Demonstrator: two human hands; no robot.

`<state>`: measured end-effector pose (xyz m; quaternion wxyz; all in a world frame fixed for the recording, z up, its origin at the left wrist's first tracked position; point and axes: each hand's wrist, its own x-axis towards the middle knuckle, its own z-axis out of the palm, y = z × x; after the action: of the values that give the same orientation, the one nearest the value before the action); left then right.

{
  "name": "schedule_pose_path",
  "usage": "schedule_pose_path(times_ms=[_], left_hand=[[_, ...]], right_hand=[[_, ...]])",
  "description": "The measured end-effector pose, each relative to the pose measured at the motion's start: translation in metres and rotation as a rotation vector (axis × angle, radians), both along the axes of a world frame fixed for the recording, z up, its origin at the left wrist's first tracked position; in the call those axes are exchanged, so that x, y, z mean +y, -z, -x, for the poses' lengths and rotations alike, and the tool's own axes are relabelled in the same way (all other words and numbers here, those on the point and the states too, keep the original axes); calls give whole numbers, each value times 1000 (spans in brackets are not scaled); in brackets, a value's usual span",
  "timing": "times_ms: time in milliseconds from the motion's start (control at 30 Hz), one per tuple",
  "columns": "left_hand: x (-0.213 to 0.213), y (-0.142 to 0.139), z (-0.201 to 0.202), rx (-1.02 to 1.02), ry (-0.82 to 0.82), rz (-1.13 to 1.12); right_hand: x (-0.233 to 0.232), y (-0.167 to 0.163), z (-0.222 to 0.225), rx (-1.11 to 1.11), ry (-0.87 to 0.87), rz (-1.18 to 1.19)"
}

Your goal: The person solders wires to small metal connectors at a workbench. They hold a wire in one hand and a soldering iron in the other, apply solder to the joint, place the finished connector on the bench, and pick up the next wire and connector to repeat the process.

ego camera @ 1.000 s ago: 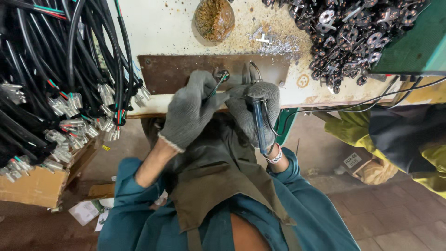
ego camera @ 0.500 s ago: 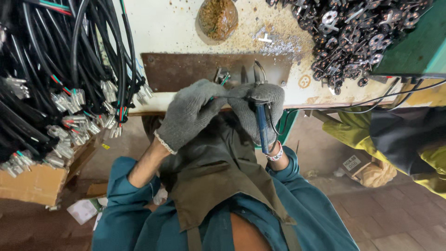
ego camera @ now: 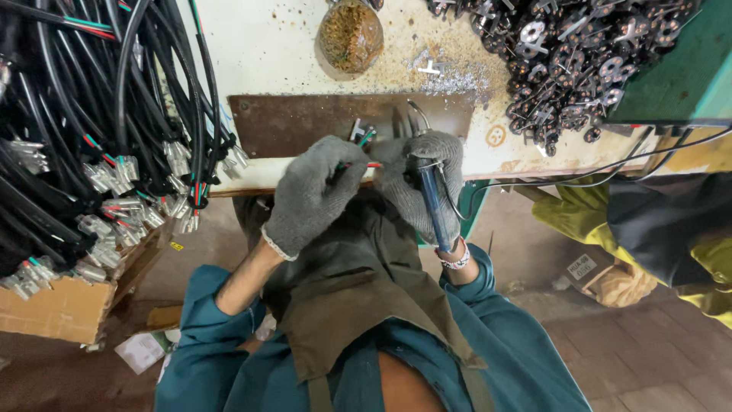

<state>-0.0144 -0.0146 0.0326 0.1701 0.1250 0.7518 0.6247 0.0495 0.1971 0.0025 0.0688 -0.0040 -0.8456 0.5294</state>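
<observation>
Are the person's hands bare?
No, both the left hand and the right hand wear grey knit gloves.

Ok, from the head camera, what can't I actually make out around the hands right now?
- Tool tip: the right hand wraps the blue-handled tool, so its working end is mostly hidden.
- Thin coloured wires: the left hand covers where they are held; their ends are too small to read.
- Cable bundle: cut off by the left and top edges.
- Pile of metal parts: cut off by the top edge.
</observation>
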Motion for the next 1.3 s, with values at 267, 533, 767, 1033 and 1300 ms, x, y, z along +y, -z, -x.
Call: schedule_pose_path(times_ms=[267, 533, 767, 1033, 1300], left_hand=[[16, 12, -22, -520, -184, -322], [24, 10, -14, -123, -202, -129], [14, -18, 14, 247, -34, 231], [4, -16, 60, 462, -273, 499], [5, -36, 57, 311, -250, 458]], right_hand=[[-21, -1, -4, -192, 180, 330], [-24, -24, 16, -285, 69, 318], [-9, -27, 28, -162, 162, 259], [-1, -12, 22, 7, 184, -153], [-3, -13, 27, -18, 142, -293]])
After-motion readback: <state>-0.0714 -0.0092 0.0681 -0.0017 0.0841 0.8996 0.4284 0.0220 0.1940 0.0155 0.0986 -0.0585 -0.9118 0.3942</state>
